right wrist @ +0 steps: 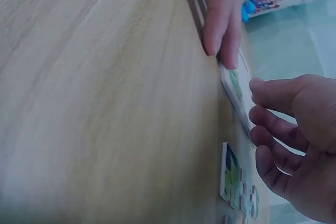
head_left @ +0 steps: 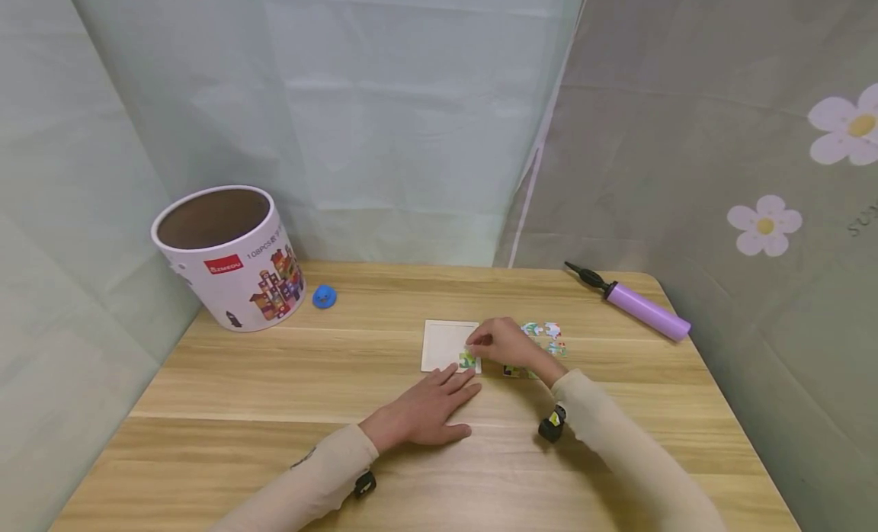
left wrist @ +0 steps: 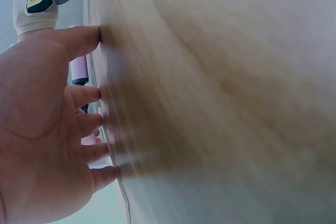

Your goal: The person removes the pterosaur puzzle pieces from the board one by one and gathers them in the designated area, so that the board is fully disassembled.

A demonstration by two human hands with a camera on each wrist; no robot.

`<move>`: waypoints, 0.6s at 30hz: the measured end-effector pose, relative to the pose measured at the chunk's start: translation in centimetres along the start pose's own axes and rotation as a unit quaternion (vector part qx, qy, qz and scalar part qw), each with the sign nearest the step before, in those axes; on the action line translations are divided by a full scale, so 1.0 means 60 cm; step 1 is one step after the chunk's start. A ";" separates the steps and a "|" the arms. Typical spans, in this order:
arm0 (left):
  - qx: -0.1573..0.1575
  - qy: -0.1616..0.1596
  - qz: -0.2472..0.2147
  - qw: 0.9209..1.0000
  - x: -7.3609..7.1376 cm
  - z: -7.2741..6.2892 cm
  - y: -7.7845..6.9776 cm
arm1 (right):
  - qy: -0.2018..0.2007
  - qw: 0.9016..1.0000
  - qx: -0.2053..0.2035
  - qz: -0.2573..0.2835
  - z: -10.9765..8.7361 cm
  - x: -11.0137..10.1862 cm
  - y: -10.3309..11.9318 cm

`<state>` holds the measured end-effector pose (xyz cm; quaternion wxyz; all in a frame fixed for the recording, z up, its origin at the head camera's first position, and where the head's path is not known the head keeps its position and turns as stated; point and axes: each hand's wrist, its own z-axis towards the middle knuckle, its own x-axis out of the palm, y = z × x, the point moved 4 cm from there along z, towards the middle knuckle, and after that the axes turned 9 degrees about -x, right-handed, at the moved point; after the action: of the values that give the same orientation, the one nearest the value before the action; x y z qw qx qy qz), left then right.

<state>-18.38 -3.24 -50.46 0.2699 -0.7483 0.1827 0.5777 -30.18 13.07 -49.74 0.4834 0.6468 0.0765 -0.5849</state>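
A small white square puzzle tray point(head_left: 441, 344) lies on the wooden table, with a green puzzle piece point(head_left: 467, 360) in its near right corner. My right hand point(head_left: 506, 341) bends over the tray's right side, thumb and forefinger pinching at the top of the green area; the fingertips hide most of what they hold. Spread flat, my left hand point(head_left: 432, 410) rests its fingertips at the tray's near edge by that corner. Several loose puzzle pieces point(head_left: 552, 330) lie right of the tray, partly covered by my right hand and wrist.
A large white bucket point(head_left: 236, 284) with printed blocks stands at the back left, a blue rubber duck point(head_left: 325, 296) beside it. A purple hand pump point(head_left: 645, 309) lies at the back right. Fabric curtains point(head_left: 425, 136) hang behind the table point(head_left: 274, 379).
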 end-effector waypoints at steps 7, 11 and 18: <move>0.000 0.001 -0.002 1.000 0.001 0.000 0.001 | 0.011 1.000 -0.003 -0.027 0.005 0.009 0.010; 0.000 0.001 -0.003 1.000 0.001 0.000 0.001 | 0.010 0.999 -0.007 -0.036 0.006 0.010 0.012; 0.003 -0.003 0.002 1.000 0.002 0.000 0.001 | 0.000 0.999 0.016 0.029 0.007 0.007 0.007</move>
<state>-18.37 -3.30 -50.57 0.2721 -0.7453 0.1850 0.5798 -30.06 12.38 -49.84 0.4897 0.6564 0.0479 -0.5719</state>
